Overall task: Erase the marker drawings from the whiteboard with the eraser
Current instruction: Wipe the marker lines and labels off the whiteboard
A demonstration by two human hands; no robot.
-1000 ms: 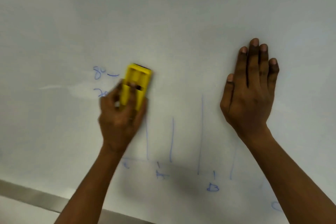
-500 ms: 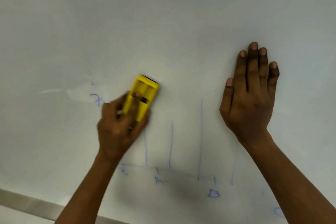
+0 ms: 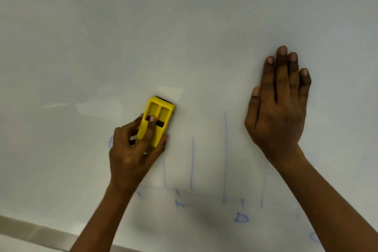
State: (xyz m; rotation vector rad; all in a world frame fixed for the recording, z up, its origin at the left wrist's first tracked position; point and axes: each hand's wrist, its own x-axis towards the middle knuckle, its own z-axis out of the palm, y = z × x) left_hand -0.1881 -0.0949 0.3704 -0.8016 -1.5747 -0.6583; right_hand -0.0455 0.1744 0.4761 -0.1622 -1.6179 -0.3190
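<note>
Left hand (image 3: 131,155) closed around the yellow eraser (image 3: 158,120), pressed to the whiteboard (image 3: 184,37) left of the blue lines (image 3: 225,155). Right hand (image 3: 278,108) lies flat, holding nothing. The eraser looks light and rigid, best gripped by its sides.

— How is the large white whiteboard (image 3: 184,47) finished?
— A smooth, glossy surface is shown; ceiling lights are mirrored along the frame's top edge.
— And the yellow rectangular plastic eraser (image 3: 158,120) at centre left?
— Hard, moulded plastic with a slight sheen is seen. A dull grey metal-looking strip (image 3: 30,229) is seen at lower left.
</note>
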